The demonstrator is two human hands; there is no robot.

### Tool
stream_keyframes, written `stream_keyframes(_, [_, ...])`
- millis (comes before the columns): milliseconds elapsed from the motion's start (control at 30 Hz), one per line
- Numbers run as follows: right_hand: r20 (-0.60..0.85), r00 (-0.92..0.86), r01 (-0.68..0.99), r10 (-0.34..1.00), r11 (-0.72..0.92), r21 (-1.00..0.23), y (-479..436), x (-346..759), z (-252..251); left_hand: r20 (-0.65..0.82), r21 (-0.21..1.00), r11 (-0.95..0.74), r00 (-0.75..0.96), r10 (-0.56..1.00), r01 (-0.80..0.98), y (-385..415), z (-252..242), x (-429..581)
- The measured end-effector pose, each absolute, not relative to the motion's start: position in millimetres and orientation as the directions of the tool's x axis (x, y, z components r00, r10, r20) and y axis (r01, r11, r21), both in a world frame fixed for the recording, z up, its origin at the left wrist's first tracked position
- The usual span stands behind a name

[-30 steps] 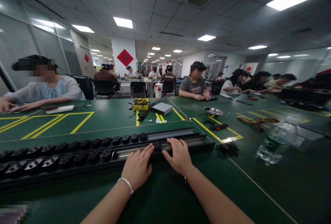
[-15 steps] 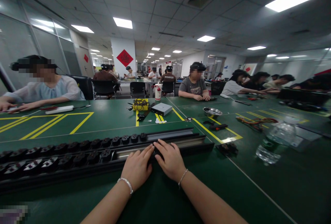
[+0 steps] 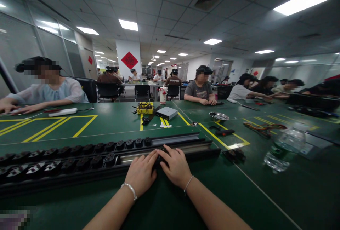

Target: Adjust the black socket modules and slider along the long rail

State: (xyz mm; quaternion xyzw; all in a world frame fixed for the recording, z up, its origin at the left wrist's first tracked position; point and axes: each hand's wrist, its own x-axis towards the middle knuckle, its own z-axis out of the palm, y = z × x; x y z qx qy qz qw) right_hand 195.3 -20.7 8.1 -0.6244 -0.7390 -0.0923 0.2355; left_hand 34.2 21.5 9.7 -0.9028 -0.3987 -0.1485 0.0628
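Two long black rails lie side by side across the green table, and round black modules (image 3: 110, 159) stand in rows along their left part. At the front rail (image 3: 204, 148), my left hand (image 3: 140, 171) and my right hand (image 3: 175, 164) meet, fingertips close together. Both hands are closed around a small black piece (image 3: 158, 159), mostly hidden by the fingers, at the bare section of the rail. The left fingers lie on its left side, the right fingers on its top and right side.
A water bottle (image 3: 285, 147) and a dark part (image 3: 235, 155) are at the right. Beyond the rails are a metal bowl (image 3: 219, 116), a grey box (image 3: 166, 113), a yellow box (image 3: 145, 108) and a black tool (image 3: 225, 132). People sit across the table.
The right fingers have shifted slightly on the black piece, showing a bit more of it. The view has tilted slightly; the left hand has hardly moved.
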Motion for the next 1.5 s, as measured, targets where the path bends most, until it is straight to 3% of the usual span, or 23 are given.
stream_keyframes(1167, [0.48,-0.083,0.948,0.873,0.219,-0.233,-18.5,196.2,9.1,0.333,0.003,-0.682,0.642,0.69,0.731,24.9,7.1,34.5])
stream_keyframes(1500, [0.497,0.017,0.941,0.868,0.154,-0.301,-16.1,186.8,16.2,0.31,-0.008,-0.681,0.649,0.694,0.732,24.6,10.4,32.9])
